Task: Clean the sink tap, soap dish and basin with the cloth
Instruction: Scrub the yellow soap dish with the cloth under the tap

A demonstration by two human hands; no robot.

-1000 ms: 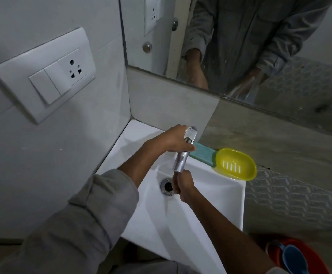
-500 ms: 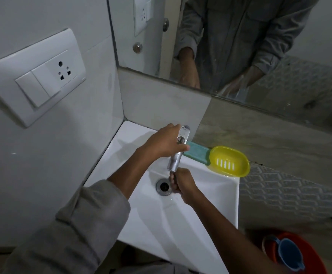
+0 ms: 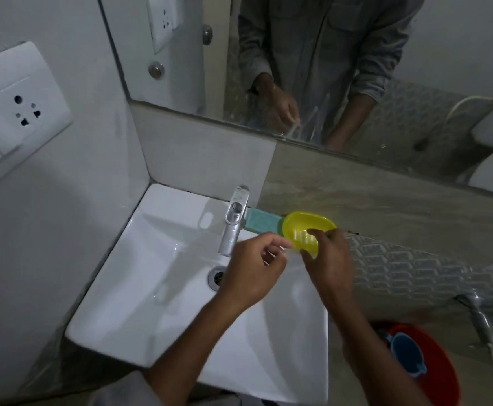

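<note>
The white basin is fixed in a wall corner, with the chrome tap at its back rim and nobody touching it. Right of the tap lies a green soap bar, then the yellow soap dish. My right hand grips the dish's near end, thumb inside it and fingers under it. Over the basin just left of the dish is my left hand, its fingers pinched on a thin pale cloth that is blurred and mostly hidden.
A mirror above the sink reflects my arms. A switch and socket plate is on the left wall. On the floor at the right stands a red bucket with a blue mug in it, beside a wall tap.
Both hands have come off the tap. My left hand moved right from the tap handle, and my right hand moved from under the spout to the soap dish and took hold of it.
</note>
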